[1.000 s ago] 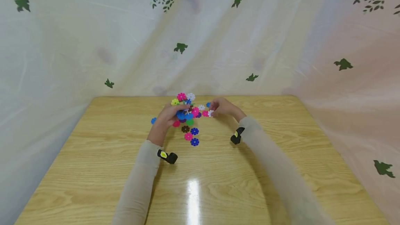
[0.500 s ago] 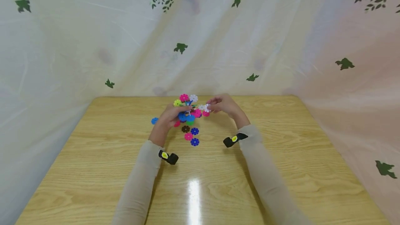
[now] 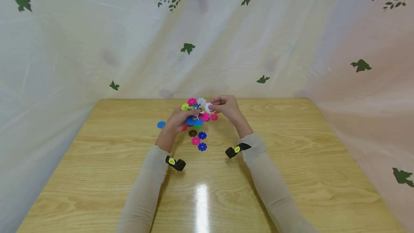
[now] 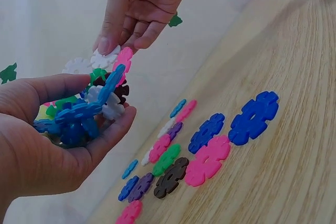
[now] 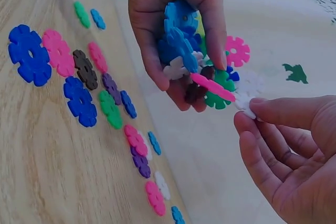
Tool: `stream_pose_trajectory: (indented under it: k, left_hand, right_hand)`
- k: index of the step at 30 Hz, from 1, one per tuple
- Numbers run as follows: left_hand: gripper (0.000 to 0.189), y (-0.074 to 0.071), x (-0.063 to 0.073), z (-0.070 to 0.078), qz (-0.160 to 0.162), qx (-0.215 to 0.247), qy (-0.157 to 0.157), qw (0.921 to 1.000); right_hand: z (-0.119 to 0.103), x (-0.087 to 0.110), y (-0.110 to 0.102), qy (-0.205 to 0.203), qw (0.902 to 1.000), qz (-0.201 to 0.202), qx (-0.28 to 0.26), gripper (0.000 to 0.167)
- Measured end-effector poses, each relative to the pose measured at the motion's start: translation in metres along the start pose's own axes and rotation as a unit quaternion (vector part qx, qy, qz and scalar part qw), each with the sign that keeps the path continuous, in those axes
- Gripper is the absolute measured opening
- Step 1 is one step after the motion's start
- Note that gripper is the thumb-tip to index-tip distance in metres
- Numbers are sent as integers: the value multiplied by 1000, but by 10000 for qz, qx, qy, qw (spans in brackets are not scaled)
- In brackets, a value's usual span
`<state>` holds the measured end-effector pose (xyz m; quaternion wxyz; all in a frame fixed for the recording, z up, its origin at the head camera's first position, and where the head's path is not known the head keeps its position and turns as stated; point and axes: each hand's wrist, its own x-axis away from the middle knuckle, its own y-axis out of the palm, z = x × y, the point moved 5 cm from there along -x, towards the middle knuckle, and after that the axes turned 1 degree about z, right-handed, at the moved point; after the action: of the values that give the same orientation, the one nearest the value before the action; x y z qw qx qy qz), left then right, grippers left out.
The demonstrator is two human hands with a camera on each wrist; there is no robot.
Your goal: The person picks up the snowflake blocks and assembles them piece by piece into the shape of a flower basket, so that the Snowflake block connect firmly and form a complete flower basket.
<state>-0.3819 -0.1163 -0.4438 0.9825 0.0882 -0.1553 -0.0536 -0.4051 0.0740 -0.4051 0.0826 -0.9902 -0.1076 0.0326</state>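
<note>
Currently, the left hand [image 4: 50, 163] grips a multicoloured cluster of interlocked plastic discs [image 4: 79, 113]; the right hand [image 5: 304, 156] pinches a white, notched plastic disc [image 4: 105, 59] at the cluster's edge. Both look light, stiff and slick, best held by their rims; joints may slip. Below the hands, loose coloured, notched plastic discs [image 4: 210, 167] dot the wood-grained surface [image 4: 294, 51].

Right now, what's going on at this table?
A person is handling flower-shaped discs. The left hand holds a cluster of joined discs in several colors. The right hand pinches a white disc at the cluster's edge, by a pink disc; whether the two are slotted together, I can't tell. Loose discs lie on the table, including blue, pink, brown, green and purple ones.
</note>
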Motion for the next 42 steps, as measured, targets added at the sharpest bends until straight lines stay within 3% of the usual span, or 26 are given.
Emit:
stream_pose_trajectory:
  k: [16,25,35,42]
  left_hand:
    - [53,-1,1,-1,284,-341,-44,9990]
    - [53,0,0,0,436,-493,264,9975]
    - [49,4,3,2,404,-475,207,9978]
    - [46,4,2,1,334,-295,103,9990]
  right_hand:
    - [-3,4,7,-390,9970,312,599,17]
    - [-6,8,10,-482,9943,484,815,13]
    - [-12,9,10,-870,9900,568,952,11]
    - [-13,11,11,-745,9899,634,1024,11]
